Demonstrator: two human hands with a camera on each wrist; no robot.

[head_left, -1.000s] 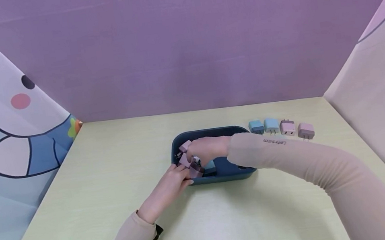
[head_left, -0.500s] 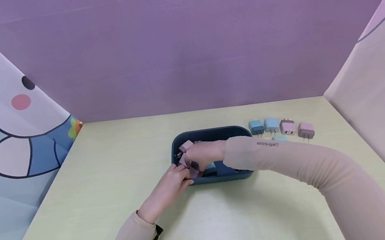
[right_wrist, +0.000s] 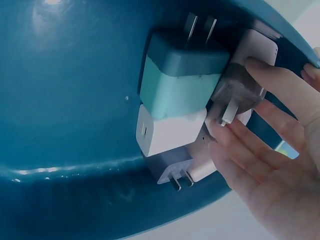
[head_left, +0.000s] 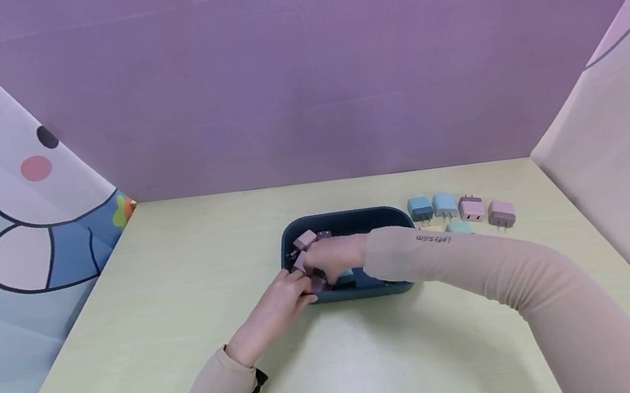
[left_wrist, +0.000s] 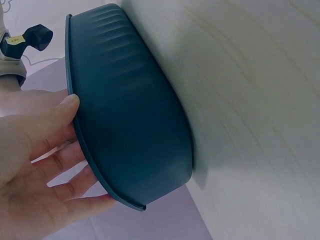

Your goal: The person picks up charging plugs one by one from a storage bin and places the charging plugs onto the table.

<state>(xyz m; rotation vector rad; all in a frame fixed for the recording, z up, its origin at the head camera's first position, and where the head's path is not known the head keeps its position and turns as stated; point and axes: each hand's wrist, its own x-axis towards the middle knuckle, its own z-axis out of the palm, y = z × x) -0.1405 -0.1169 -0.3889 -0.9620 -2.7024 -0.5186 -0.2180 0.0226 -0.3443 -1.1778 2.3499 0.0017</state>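
Observation:
A dark blue plastic bin (head_left: 363, 292) stands on the table, with several wall chargers inside, mostly at its left end. My left hand (head_left: 286, 293) grips the bin's near-left rim; the left wrist view has the thumb on the outer side and the fingers behind the rim. Inside the bin, my right hand (head_left: 337, 256) holds a grey-and-pink charger (right_wrist: 240, 87) between thumb and fingers, its metal prongs pointing away from the palm. Beside it lie a teal charger (right_wrist: 181, 92) with a dark base, a white charger (right_wrist: 172, 131) and a dark-ended pink charger (right_wrist: 172, 164).
Right of the bin, several chargers lie on the table (head_left: 208, 250): blue ones (head_left: 420, 208), pink ones (head_left: 501, 213) and a teal one (head_left: 459, 228) partly behind my right sleeve. A purple backdrop (head_left: 299, 79) rises behind the table, with printed cloths at both sides.
My right hand has sunk slightly into the bin among the chargers. The right sleeve has shifted left and down, uncovering more of the teal charger on the table. The left hand stays put.

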